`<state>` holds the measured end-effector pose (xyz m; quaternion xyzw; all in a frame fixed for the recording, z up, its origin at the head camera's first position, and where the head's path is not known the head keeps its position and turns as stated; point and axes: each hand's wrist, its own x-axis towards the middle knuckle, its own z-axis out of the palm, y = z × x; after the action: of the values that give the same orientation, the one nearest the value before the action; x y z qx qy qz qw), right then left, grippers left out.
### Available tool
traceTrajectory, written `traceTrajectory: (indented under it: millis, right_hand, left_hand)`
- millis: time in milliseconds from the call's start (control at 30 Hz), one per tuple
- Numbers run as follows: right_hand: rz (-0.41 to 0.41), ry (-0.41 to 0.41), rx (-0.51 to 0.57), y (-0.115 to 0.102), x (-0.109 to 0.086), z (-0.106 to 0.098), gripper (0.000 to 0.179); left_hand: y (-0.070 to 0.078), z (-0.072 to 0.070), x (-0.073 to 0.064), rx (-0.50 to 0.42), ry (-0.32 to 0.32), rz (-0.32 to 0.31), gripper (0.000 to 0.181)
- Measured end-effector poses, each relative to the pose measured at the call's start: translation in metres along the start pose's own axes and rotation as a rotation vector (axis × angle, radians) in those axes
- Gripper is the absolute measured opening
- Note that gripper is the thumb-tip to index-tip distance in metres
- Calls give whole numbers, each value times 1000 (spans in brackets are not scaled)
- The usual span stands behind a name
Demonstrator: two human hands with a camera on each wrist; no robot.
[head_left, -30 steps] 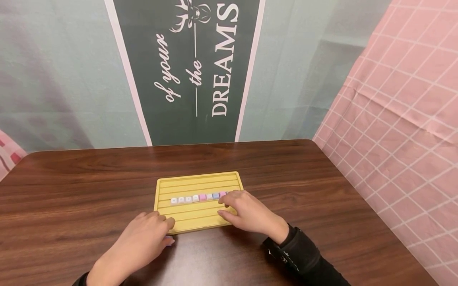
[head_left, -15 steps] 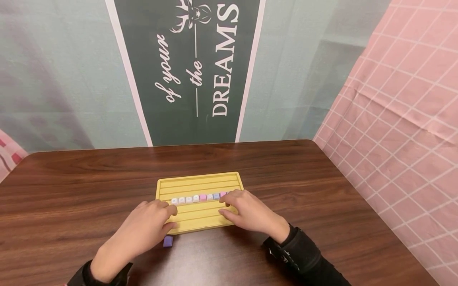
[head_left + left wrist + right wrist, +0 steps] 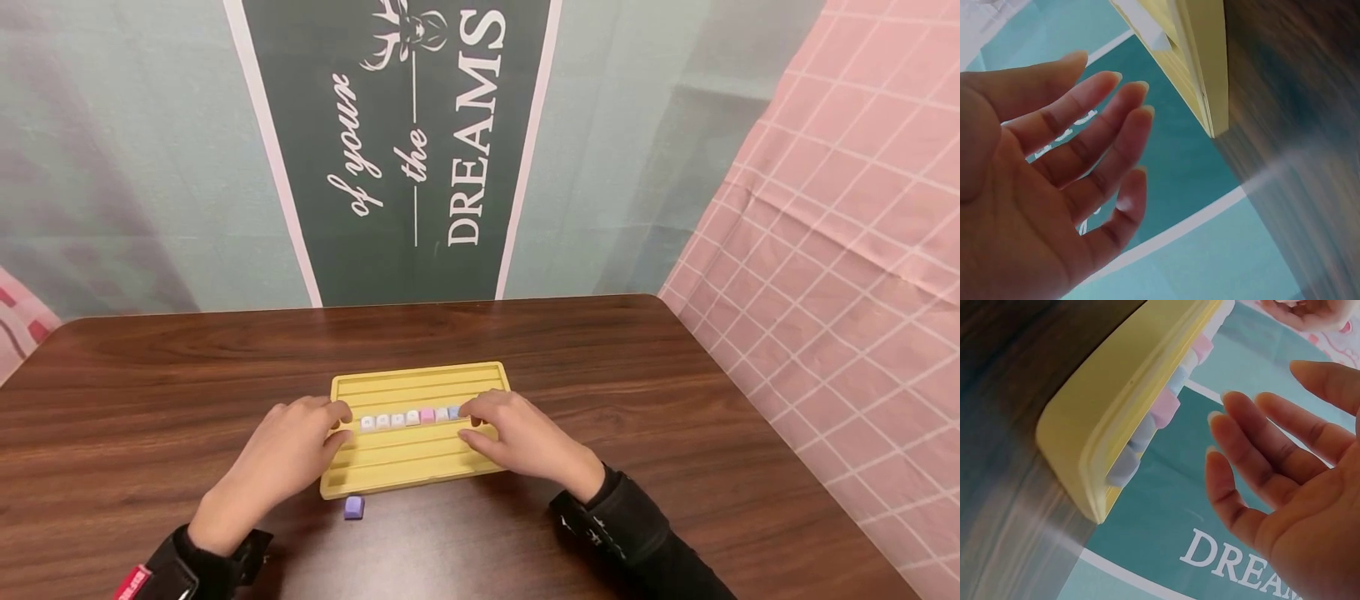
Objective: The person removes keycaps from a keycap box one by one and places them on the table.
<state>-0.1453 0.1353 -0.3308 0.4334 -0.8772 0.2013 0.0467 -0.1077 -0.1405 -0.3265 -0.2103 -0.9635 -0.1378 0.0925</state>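
Note:
A yellow ridged tray [image 3: 408, 464] lies on the table with a row of keycaps [image 3: 397, 421] along one groove, white at the left, then pink, white and blue. My left hand [image 3: 288, 442] is over the tray's left edge, near the row's left end. In the left wrist view its fingers are loosely bent and hold nothing. My right hand [image 3: 525, 437] hovers over the row's right end and hides part of it in the head view. The right wrist view shows pink and bluish keycaps [image 3: 1164, 407] there, apart from my relaxed fingers. A purple keycap [image 3: 354, 507] sits before the tray's front left corner.
The dark wooden table [image 3: 637, 375] reaches back to a hanging green cloth [image 3: 382, 267] printed with white words. Pink checked cloth [image 3: 840, 292] hangs along the right side.
My left hand has let go of the purple keycap, leaving it on the table, then risen away toward the row's left end. The right hand has barely moved.

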Motion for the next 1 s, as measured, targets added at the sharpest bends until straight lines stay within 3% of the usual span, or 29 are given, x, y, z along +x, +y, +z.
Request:
traceTrajectory:
  millis: [167,467,767,1000]
  right_hand:
    - [-29,6,-22,-4,7,2,18]
    - [-7,-44,-46,-18,30,3,16]
    - [-38,-154,-235,-34,55,12,19]
    - [-24,-202,-316,-44,72,21,17]
  left_hand:
    - [-6,-2,-2,-4,-16,-55,11]
    - [-17,-4,-5,-41,-78,-139,6]
    - [-29,-3,-5,-67,-190,-252,14]
    - [-34,-1,-7,-67,-219,-278,15]
